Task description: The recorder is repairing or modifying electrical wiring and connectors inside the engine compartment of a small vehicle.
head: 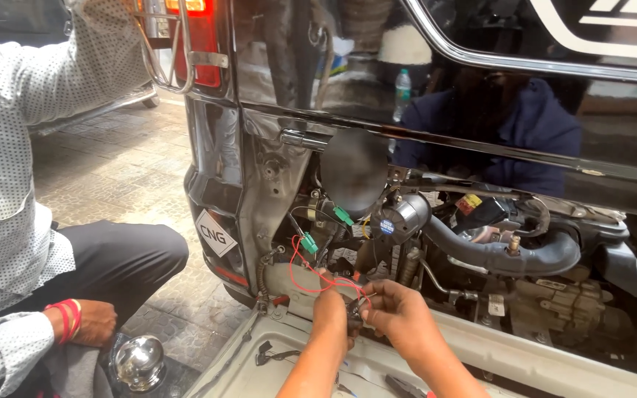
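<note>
Engine bay (495, 250): hands' (377, 309) small part hidden, red wire (305, 284) visible.

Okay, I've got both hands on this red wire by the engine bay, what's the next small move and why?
Probably pull the red wire a little toward you for slack. The left hand and right hand pinch its ends close together over the light-coloured panel, while its loop runs up toward the green connector, so working room looks tight.

Black hose (495, 254) and green connectors (309, 242) crowd the bay; open sill (525, 354) below.
</note>
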